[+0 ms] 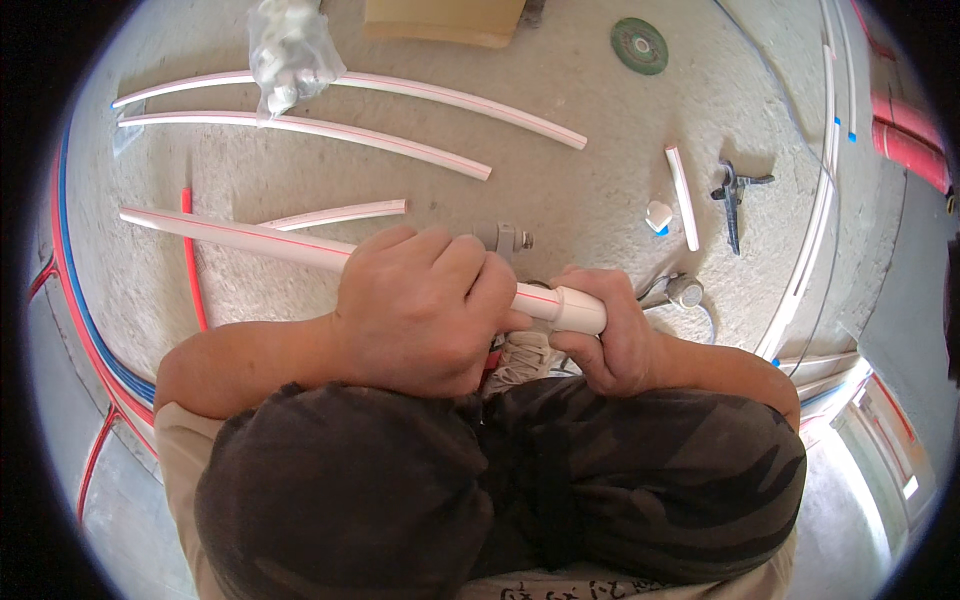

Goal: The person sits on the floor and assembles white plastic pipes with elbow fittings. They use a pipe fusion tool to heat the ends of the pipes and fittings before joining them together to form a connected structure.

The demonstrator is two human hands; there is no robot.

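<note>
Above my knees, my left hand (425, 305) is wrapped round a white plastic pipe (240, 236) with a red stripe, which runs out to the left. At the pipe's right end sits a white pipe fitting (580, 311), a short wider sleeve. My right hand (612, 335) grips that fitting between thumb and fingers. Just beyond my hands lies a grey metal-ended tool (503, 238), partly hidden by the left hand. A shoe (528, 358) shows between my knees, below the pipe.
Striped white pipes (400, 148) lie on the concrete floor, with a bag of white fittings (290, 60) across one. A red pipe (193, 265) is at left. On the right are a short pipe (683, 198), a black tool (738, 195), a round gauge-like thing (685, 291) and a green disc (639, 46).
</note>
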